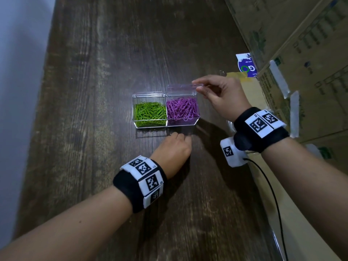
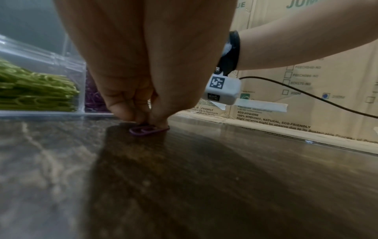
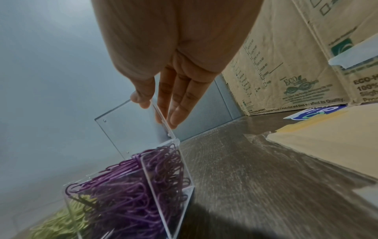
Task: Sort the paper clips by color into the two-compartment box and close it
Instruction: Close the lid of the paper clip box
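A clear two-compartment box stands mid-table on the dark wood. Green paper clips fill its left compartment and purple paper clips its right one. My right hand pinches the edge of the right compartment's clear lid between thumb and fingers, holding it raised; the lid shows upright in the right wrist view. Just in front of the box, my left hand has its fingertips down on the table. In the left wrist view it pinches a single purple paper clip lying on the wood.
Printed cardboard boxes are stacked along the right side. Flat cardboard and a blue-and-white card lie at the table's right edge. A black cable runs from my right wrist. A pale wall borders the left.
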`<move>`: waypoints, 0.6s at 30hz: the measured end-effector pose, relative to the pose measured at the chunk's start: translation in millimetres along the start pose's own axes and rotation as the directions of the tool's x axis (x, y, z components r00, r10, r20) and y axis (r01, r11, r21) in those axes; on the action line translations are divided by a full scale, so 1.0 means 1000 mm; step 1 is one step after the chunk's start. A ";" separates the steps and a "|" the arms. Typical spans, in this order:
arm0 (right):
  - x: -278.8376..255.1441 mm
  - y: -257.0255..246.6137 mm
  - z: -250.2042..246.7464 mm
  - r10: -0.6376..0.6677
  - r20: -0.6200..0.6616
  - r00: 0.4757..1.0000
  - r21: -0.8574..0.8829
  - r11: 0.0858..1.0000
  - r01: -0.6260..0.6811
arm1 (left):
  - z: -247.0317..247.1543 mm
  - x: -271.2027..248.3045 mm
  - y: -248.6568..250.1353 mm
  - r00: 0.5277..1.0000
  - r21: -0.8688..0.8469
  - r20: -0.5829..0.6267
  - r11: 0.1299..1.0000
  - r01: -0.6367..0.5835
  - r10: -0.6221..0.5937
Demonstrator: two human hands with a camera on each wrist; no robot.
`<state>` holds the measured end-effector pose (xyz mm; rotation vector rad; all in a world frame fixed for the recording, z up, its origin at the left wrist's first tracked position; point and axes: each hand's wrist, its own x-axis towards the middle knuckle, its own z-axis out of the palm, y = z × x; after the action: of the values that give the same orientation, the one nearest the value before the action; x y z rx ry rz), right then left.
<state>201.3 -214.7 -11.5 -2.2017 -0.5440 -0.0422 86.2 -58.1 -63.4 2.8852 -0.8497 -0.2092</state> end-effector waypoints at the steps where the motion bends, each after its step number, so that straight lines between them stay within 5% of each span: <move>1: 0.000 0.001 0.000 0.004 0.000 1.000 0.002 1.000 -0.004 | 0.000 0.000 0.002 1.000 0.004 0.016 1.000 0.011 -0.011; 7: 0.000 0.003 0.002 0.006 0.000 1.000 0.001 1.000 -0.006 | -0.004 -0.001 0.005 0.999 0.070 -0.030 0.997 -0.018 0.021; 13: -0.002 0.004 0.003 -0.028 -0.007 1.000 0.048 0.998 0.028 | -0.062 0.015 -0.017 0.938 -0.024 -0.340 0.997 0.068 -0.073; 18: -0.001 0.004 0.003 -0.024 -0.019 1.000 0.064 0.998 0.025 | -0.081 0.036 -0.024 0.958 0.072 -0.266 0.988 0.134 -0.110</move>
<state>201.6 -214.9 -17.0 -2.1308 -0.5550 -0.0564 142.4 -50.7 8.7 2.9589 -0.6499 0.2015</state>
